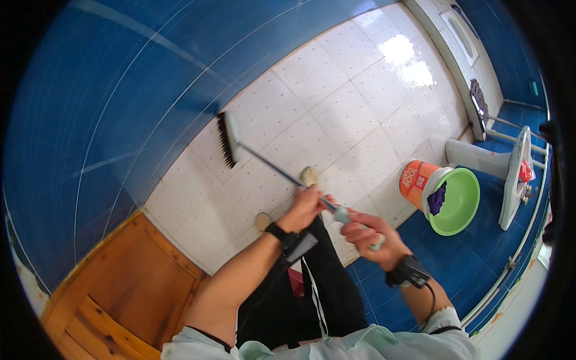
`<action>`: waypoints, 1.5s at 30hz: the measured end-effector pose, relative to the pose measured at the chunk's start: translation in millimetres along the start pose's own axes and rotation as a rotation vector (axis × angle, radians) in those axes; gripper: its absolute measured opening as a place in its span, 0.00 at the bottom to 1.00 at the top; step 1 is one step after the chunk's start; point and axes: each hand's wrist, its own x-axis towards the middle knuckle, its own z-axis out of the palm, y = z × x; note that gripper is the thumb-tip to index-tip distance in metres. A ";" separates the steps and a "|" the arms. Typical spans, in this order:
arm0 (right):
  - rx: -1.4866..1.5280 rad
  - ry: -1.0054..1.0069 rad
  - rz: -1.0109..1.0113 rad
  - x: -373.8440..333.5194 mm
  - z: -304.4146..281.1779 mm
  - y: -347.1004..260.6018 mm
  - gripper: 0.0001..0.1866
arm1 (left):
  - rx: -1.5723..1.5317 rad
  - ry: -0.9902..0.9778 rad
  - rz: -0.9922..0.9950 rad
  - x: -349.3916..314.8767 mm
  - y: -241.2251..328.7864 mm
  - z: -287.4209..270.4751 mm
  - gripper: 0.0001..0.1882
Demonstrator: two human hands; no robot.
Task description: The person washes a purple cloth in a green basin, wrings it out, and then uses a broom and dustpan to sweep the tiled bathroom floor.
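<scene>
A long-handled scrub brush (235, 135) with a pale head and black bristles reaches out ahead of me, its bristle side turned toward the blue tiled wall (138, 108). My left hand (304, 207) is closed around the dark blue shaft partway along. Behind it my right hand (372, 235) wraps the pale green grip at the shaft's end. The brush head is near where the wall meets the white speckled floor (318, 114); whether the bristles touch the wall I cannot tell.
To the right stand an orange and white bucket (415, 180) and a green basin (462, 207) with a purple cloth (437, 199) on its rim. A white pedestal sink (517, 180) is beyond them. A mop (478, 99) leans farther back. A wooden door (132, 276) is at lower left.
</scene>
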 end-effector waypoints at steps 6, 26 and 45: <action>-0.383 0.041 -0.525 -92.4 67.5 -68.3 0.23 | 0.151 -0.438 -0.116 116.8 33.6 177.8 0.10; -0.110 0.143 -0.498 -177.5 -6.0 -13.6 0.29 | 0.287 -0.391 -0.818 26.7 -33.5 159.3 0.10; -0.154 0.261 -0.980 -44.5 -85.3 146.1 0.34 | 1.075 -0.783 -0.717 -37.2 -40.4 101.2 0.17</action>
